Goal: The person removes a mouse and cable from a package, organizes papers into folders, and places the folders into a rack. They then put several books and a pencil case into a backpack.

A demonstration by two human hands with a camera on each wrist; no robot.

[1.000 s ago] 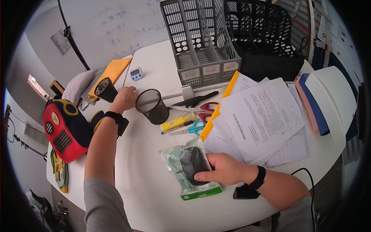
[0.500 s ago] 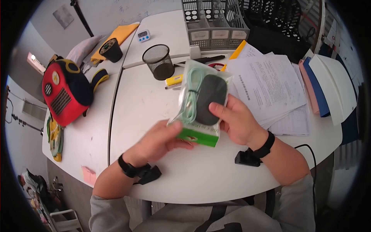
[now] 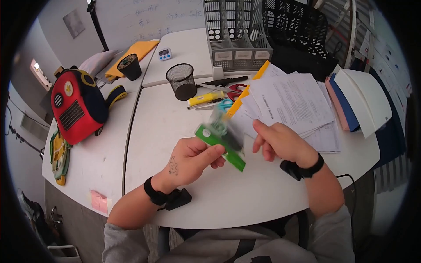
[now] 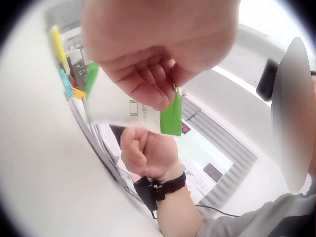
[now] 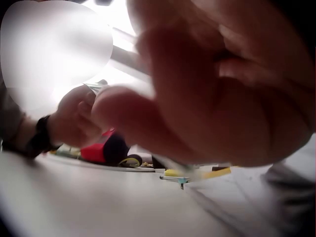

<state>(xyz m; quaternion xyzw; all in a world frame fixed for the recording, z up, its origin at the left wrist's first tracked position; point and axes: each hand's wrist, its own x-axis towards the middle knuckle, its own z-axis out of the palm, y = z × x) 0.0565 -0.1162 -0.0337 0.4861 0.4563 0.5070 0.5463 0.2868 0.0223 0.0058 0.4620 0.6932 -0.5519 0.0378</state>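
Left hand (image 3: 189, 158), palm up, pinches the blurred green-edged packet (image 3: 222, 139); right hand (image 3: 280, 142) at 3 o'clock, apparently loosely curled, empty.

Bright, even light; fisheye-dark corners; motion blur; wrist views defocused

My head camera is looking down on the desk (image 3: 175, 131); both wrist cameras are peering close past my fingers, sharing the packet (image 3: 221, 140).
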